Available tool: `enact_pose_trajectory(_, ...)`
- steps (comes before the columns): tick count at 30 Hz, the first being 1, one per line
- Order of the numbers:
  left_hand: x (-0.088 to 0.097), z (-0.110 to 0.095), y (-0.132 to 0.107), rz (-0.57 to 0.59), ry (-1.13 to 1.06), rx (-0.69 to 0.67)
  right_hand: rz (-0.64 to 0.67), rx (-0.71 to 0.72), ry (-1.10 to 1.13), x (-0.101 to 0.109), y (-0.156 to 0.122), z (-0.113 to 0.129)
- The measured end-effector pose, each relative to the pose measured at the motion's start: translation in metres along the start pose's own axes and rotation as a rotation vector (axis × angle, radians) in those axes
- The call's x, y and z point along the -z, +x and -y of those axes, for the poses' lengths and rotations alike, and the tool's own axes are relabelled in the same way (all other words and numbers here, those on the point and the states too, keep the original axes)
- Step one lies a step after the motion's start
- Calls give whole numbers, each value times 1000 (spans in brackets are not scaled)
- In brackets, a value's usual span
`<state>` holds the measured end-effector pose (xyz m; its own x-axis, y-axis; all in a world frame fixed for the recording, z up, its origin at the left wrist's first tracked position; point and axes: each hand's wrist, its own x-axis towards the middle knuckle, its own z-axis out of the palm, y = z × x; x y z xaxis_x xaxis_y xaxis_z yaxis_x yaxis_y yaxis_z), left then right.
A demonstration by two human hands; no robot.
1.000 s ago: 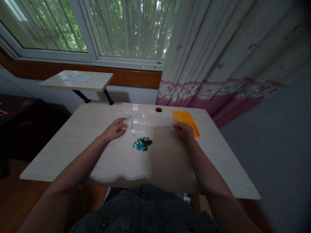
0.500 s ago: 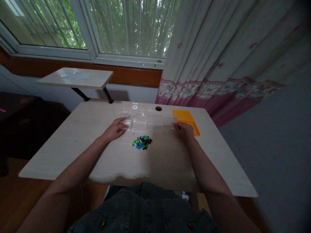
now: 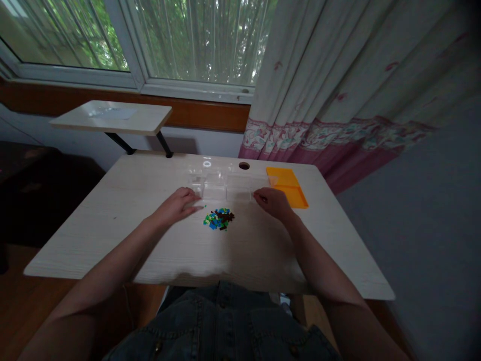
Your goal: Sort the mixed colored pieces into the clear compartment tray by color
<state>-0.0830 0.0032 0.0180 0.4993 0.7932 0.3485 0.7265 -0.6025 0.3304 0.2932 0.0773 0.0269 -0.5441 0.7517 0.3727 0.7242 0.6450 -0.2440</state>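
A clear plastic tray with compartments lies on the desk in front of me. My left hand is at its near left corner, thumb and fingers apart, holding nothing. My right hand is by the near right part of the tray, its fingers curled together; whether anything is between them is hidden. A small heap of tiny bricks in blue, green, yellow and dark brown lies just nearer to me than the tray, between both hands. One small green piece sits apart by my left thumb.
An orange tray rests on the desk beyond my right hand. At the back are a round cable hole and a small raised shelf on black legs. A curtain hangs behind the right side.
My right hand has left the tray's right end and moved left along its front. My left hand has come off the left end, shifting slightly right and nearer, with thumb and fingers spread.
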Motion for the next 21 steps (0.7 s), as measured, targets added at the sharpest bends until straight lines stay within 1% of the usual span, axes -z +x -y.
enact_pose_trajectory(2,-8,-7,1,66,-25,-36,64,28,74,-7,-2,14)
enact_pose_trajectory(4,-17,-16,2,99,-52,-72,128,54,113,-16,-4,26)
enact_pose_trajectory(7,-30,-32,4,116,-96,-105,191,89,159,-28,-8,41)
enact_pose_trajectory(10,-42,-47,10,125,-97,-122,217,131,221,-37,-10,51)
enact_pose_trajectory(14,-57,-57,21,106,-76,-98,208,140,262,-44,-13,55)
enact_pose_trajectory(17,-65,-58,28,83,-46,-73,222,132,251,-47,-15,55)
enact_pose_trajectory(21,-70,-58,35,60,-2,-42,214,131,244,-51,-16,52)
